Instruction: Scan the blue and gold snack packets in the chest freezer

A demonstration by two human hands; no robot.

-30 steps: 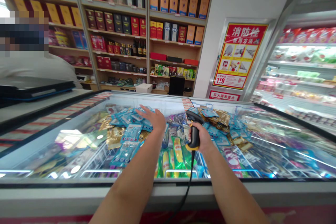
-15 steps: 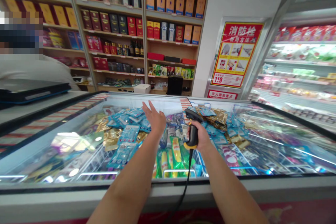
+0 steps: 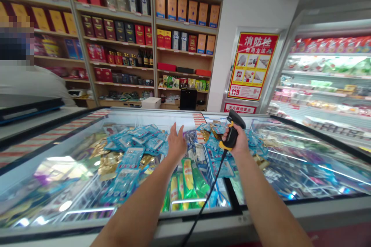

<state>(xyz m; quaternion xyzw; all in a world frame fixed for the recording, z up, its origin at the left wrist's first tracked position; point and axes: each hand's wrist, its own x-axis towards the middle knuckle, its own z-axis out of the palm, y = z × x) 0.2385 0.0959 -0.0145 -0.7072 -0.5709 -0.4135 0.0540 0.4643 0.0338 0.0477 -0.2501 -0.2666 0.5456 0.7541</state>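
Observation:
My left hand point(image 3: 177, 142) reaches over the chest freezer with its fingers apart and nothing in them. Below it lie long green-and-yellow ice cream packs point(image 3: 188, 177), and to its left a heap of blue ice cream packets point(image 3: 131, 158). A black-and-yellow barcode scanner point(image 3: 232, 135) is gripped by its handle in my right hand point(image 3: 241, 142), its head tilted up and pointing away. The scanner's black cable point(image 3: 210, 195) runs down to the front edge. Near my right forearm shows the dark frame of a glass lid point(image 3: 233, 197).
The chest freezer point(image 3: 130, 112) spans the view, with white wire baskets inside. A person point(image 3: 34, 83) is at the left behind a dark flat device point(image 3: 31, 108). Shelves of boxed goods point(image 3: 121, 42) stand behind; a lit refrigerated display point(image 3: 327, 77) is at right.
My right hand has moved right and slightly up with the scanner. My left hand sits slightly lower and farther right. A dark lid frame now shows beside the green packs. The view has shifted slightly.

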